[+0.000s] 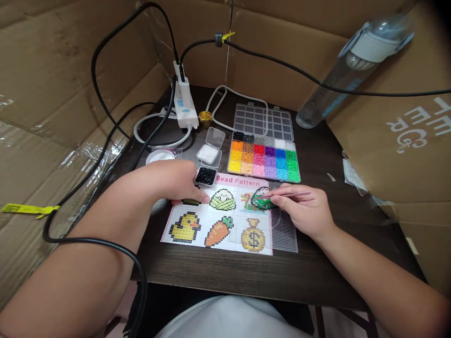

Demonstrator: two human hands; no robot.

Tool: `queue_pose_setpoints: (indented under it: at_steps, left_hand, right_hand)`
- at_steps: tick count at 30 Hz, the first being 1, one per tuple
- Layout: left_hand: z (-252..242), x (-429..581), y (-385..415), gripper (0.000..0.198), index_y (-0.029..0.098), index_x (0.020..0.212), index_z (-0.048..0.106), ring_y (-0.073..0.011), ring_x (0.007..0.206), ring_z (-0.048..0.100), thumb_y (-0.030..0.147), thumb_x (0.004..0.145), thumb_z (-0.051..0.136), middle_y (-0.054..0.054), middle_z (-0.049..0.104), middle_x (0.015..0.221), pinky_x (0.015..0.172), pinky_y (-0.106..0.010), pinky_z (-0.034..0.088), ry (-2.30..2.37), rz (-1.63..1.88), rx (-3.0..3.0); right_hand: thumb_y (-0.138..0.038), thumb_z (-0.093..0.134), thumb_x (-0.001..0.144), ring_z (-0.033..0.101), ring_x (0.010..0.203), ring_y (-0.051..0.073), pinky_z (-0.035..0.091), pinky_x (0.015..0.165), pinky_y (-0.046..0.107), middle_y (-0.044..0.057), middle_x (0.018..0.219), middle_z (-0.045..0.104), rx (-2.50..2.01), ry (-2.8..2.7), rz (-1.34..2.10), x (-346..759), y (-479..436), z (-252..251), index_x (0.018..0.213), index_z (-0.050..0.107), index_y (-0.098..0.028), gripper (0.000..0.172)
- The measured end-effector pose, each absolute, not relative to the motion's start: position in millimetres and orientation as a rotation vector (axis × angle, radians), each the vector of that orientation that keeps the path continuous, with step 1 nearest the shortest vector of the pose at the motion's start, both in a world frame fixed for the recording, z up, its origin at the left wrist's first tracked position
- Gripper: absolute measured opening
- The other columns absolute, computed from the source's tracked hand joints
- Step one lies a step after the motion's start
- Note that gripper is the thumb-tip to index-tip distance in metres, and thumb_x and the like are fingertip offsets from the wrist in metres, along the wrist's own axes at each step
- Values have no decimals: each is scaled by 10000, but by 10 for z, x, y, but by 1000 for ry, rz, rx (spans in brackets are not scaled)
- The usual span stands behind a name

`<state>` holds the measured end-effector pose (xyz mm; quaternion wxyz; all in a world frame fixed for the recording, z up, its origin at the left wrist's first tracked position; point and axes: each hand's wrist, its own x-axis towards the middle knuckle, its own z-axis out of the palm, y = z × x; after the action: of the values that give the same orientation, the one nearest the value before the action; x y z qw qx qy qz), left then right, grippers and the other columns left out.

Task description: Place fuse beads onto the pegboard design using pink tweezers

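Note:
My right hand (306,209) pinches reddish tweezers (298,194), their tips at a partly built bead piece (261,199) in green, white and black. This piece sits on a clear pegboard (285,230) over the right part of a printed bead pattern sheet (218,253). My left hand (181,178) rests at the sheet's upper left, thumb stretched out on the paper; its other fingers are mostly hidden. Right beside it, touching or nearly so, is a small clear box of black beads (206,176). The sheet shows a duck, a carrot, a money bag and other pictures.
Behind the sheet lies an open compartment box of coloured beads (264,157). Left of it are a small open clear case (209,152), a white dish (160,156) and a gold cup (205,119). A power strip (185,105), black cables (102,61) and a bottle (348,75) stand near cardboard walls.

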<state>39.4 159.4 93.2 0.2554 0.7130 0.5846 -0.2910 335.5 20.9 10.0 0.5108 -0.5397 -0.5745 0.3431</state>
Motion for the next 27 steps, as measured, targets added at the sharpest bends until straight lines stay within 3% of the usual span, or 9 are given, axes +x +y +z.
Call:
queue_pose_setpoints:
  at_steps: [9, 12, 15, 18, 21, 23, 27]
  left_hand:
    - [985, 417, 1540, 483, 301, 907, 828, -379, 867, 840, 774, 830, 889, -91, 862, 702, 850, -469, 537, 1575, -796, 1978]
    - [967, 398, 1549, 475, 304, 860, 792, -375, 878, 845, 771, 858, 878, -92, 872, 718, 872, -471, 539, 1564, -796, 1975]
    - [939, 386, 1576, 475, 311, 792, 771, -393, 858, 843, 760, 809, 926, -113, 855, 703, 875, -491, 545, 1577, -808, 1952]
    - [913, 374, 1604, 490, 320, 734, 737, -409, 886, 848, 769, 814, 916, -114, 840, 701, 900, -511, 553, 1577, -788, 1947]
    - [876, 347, 1642, 603, 318, 626, 633, -409, 816, 826, 827, 758, 930, -131, 832, 687, 867, -529, 550, 1577, -780, 1963]
    - [839, 323, 1671, 673, 320, 603, 617, -415, 793, 823, 908, 711, 925, -142, 841, 685, 813, -529, 541, 1548, -778, 1976]
    - [769, 275, 1709, 685, 321, 585, 613, -431, 800, 845, 921, 681, 928, -152, 861, 701, 804, -551, 524, 1541, -764, 1956]
  right_hand:
    - [-331, 1072, 904, 923, 754, 291, 805, 692, 416, 53, 900, 982, -1354, -1301, 709, 3427, 174, 140, 867, 1028, -349, 60]
    - [-350, 1091, 903, 896, 749, 291, 769, 667, 431, 63, 907, 982, -1373, -1234, 619, 3548, 220, 73, 869, 1014, -344, 85]
    - [-487, 1130, 903, 734, 586, 220, 633, 540, 392, 68, 867, 961, -1358, -1147, 515, 3720, 342, -10, 879, 979, -329, 220]
    - [-559, 1128, 905, 681, 595, 201, 579, 539, 381, 99, 945, 975, -1362, -1077, 434, 3911, 518, -59, 889, 938, -297, 324]
    - [-599, 1158, 784, 617, 557, 168, 485, 502, 335, 93, 875, 942, -1338, -946, 369, 4079, 695, -65, 854, 898, -268, 427]
    - [-596, 1165, 715, 608, 544, 151, 457, 498, 317, 100, 850, 927, -1323, -885, 403, 4151, 780, -66, 821, 877, -248, 465]
    - [-618, 1123, 734, 666, 575, 171, 452, 490, 317, 140, 873, 930, -1348, -915, 482, 4179, 845, -97, 781, 853, -230, 475]
